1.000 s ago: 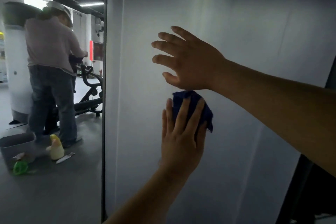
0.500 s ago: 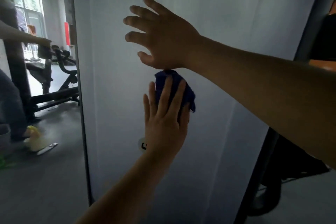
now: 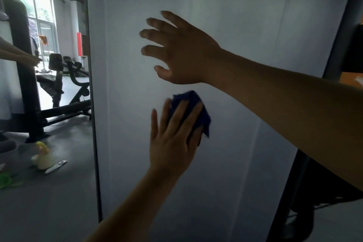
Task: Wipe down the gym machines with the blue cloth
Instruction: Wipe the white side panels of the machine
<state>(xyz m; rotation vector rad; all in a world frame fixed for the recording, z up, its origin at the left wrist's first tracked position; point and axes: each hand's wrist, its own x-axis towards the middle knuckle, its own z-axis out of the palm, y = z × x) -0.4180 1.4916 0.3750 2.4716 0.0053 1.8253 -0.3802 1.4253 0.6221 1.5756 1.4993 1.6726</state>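
- White and smooth, the gym machine panel (image 3: 245,25) fills most of the view.
- Grey floor (image 3: 49,202) runs along its left side.
- A black exercise bike (image 3: 64,84) stands well behind, near the window.
- The right hand (image 3: 184,53) hovers at the panel above the cloth, fingers spread and holding nothing.
- The left hand (image 3: 172,143) presses flat, its fingers straight over the cloth.
- The blue cloth (image 3: 204,120) is bunched against the panel under those fingers.
- A yellow-topped bottle (image 3: 42,156) sits on the floor.
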